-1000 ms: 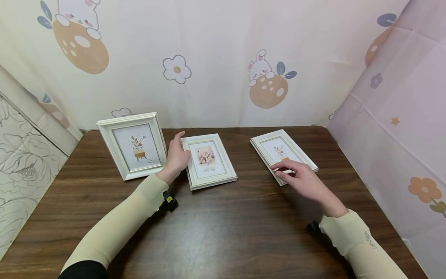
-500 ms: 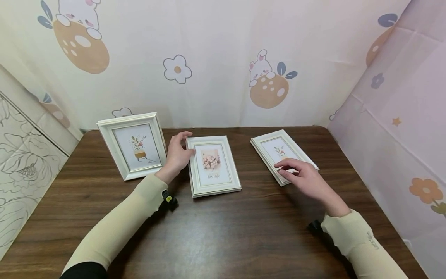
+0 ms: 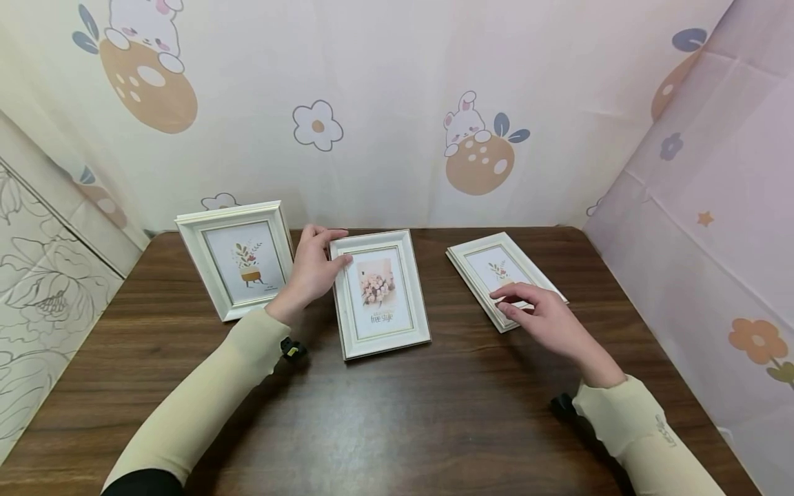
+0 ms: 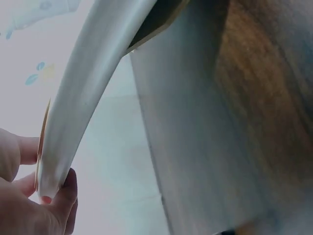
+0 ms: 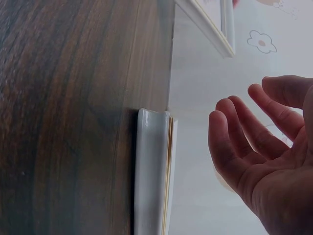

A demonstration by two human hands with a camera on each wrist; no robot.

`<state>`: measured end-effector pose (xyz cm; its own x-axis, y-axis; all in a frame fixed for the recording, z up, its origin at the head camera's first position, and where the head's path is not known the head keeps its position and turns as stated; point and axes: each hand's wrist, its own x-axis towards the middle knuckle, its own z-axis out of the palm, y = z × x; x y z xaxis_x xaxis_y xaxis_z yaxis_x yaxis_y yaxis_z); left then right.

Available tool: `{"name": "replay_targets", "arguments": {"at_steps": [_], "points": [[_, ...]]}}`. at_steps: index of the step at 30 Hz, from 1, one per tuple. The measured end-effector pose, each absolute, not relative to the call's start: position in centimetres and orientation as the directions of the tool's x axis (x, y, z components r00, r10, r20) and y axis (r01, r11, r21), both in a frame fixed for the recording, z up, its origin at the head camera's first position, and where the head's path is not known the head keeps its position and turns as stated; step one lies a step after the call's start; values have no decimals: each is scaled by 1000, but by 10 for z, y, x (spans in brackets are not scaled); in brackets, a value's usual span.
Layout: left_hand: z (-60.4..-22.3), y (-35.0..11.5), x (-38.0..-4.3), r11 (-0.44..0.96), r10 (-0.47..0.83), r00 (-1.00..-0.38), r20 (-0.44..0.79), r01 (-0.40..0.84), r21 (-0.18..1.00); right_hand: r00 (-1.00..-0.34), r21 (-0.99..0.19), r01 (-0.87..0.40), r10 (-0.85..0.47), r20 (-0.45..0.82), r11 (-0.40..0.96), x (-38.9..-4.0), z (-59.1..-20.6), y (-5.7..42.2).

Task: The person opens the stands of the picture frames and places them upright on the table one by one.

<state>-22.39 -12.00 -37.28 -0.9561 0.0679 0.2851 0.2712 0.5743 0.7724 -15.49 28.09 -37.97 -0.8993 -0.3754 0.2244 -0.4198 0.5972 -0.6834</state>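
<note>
My left hand (image 3: 312,269) pinches the upper left corner of a white picture frame (image 3: 420,303) with a pink flower print, thumb on the front and fingers behind. That frame leans up from the table; in the left wrist view its pale edge (image 4: 85,93) slants between thumb and fingers. At the right, a second white picture frame (image 3: 533,264) with a potted-plant print lies face up. Over its near left part hovers my right hand (image 3: 540,317), fingers loosely bent, holding nothing. In the right wrist view this hand (image 5: 274,161) is apart from the flat frame's edge (image 5: 154,171).
A third white picture frame (image 3: 226,293) with a plant print stands upright at the left, close beside my left hand. All are on a brown wooden table (image 3: 397,420). A patterned curtain (image 3: 384,179) hangs behind its back edge, another cloth (image 3: 695,275) along the right.
The flower-print frame has shifted right and tipped up from a flatter position, my left hand moving with it. My right hand has barely moved. The other two frames stay in place.
</note>
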Motion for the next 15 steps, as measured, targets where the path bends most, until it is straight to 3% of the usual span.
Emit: {"name": "replay_targets", "arguments": {"at_steps": [15], "points": [[-355,-121,-216,514,60,-905,420,389,765,-905,-686,-409,-366,218,602,-153,-380,281]]}}
